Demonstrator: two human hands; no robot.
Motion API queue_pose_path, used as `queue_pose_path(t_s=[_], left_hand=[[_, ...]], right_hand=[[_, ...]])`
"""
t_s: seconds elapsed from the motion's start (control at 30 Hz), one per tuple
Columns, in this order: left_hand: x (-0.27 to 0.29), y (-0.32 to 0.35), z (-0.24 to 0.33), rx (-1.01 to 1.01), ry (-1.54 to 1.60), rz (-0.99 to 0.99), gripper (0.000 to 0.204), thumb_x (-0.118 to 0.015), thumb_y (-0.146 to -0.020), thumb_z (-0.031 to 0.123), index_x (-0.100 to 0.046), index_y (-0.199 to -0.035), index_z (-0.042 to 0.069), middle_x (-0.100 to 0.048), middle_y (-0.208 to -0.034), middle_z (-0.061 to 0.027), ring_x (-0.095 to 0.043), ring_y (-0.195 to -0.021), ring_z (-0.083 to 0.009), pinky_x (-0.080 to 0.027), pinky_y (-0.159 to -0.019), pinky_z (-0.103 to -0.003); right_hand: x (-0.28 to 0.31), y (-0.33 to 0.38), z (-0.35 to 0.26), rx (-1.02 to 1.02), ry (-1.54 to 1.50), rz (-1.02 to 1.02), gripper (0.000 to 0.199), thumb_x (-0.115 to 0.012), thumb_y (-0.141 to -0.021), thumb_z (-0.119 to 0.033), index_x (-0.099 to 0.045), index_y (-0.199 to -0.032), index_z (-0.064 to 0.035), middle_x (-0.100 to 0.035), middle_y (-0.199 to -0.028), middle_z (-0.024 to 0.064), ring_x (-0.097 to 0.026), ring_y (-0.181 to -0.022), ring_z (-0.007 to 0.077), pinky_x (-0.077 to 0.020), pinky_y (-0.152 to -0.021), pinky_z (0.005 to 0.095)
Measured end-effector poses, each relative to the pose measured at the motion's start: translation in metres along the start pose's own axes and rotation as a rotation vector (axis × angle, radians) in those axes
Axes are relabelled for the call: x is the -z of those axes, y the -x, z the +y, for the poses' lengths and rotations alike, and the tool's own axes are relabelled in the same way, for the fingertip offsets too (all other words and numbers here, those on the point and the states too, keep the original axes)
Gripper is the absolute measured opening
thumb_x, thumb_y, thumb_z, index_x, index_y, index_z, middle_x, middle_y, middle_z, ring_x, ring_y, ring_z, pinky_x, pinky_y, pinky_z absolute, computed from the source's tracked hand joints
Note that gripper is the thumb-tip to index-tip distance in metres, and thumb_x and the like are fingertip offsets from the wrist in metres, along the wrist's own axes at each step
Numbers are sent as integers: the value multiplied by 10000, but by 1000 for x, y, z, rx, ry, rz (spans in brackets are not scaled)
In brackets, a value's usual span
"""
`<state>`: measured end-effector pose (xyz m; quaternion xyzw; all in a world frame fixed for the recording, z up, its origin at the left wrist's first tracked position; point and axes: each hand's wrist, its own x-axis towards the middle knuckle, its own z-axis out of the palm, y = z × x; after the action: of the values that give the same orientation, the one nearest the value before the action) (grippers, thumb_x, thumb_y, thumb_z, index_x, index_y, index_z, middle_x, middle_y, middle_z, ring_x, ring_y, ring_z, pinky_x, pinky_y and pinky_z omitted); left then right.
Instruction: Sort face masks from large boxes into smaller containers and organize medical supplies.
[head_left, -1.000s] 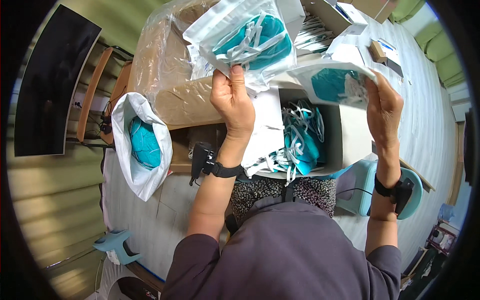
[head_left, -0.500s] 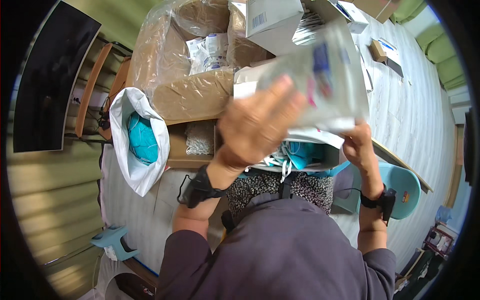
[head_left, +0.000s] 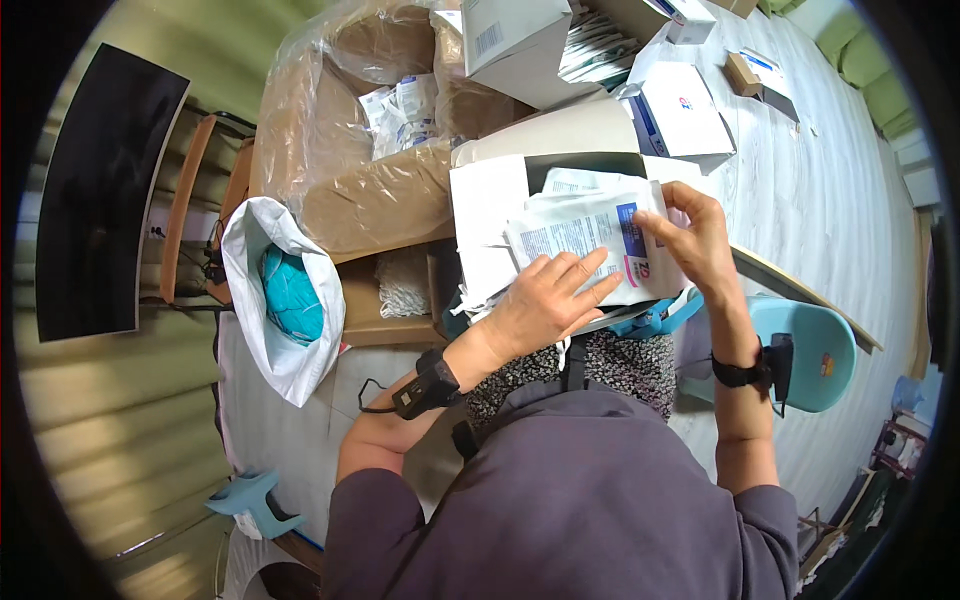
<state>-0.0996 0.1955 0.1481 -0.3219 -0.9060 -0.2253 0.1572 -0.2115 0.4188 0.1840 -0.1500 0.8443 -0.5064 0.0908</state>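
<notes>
A flat white printed packet, with blue and pink patches at its right side, lies over the opening of a white box in front of my body. My right hand pinches the packet's right edge between thumb and fingers. Across the packet's lower part rests my left hand, its fingers stretched out and spread. More white packets show behind it, inside the box. Below the packet, folded turquoise pieces and white straps peek out, mostly hidden.
To the left stands a white bag with turquoise folded pieces. A plastic-lined carton holds small packets. White boxes stand behind. A blue stool is at right, a dark screen far left.
The packet, blurred and raised before, has come down over the white box and lies flatter. My left hand has lowered, and my right hand has moved up along the packet's edge.
</notes>
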Motion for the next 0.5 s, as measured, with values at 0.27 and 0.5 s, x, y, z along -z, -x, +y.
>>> queue_pose_path(t_s=[0.27,0.5], left_hand=[[24,-44,-12,302,8,407,326,-852,-747,200,-696,-1008,81,-648,-962,-65,-612,-848,-263,-436,-786,-392],[25,-65,-8,417,387,368,201,-831,-783,147,-672,-870,61,-602,-865,-59,-605,-799,-254,-470,-679,-369]], right_hand=[[-19,9,-12,431,149,253,139,-781,-809,-76,-730,-939,-63,-727,-885,55,-683,-941,214,-238,-1203,532],[-12,13,-19,458,160,165,209,-763,-841,-105,-753,-1049,-84,-719,-918,70,-679,-945,226,-302,-1164,518]])
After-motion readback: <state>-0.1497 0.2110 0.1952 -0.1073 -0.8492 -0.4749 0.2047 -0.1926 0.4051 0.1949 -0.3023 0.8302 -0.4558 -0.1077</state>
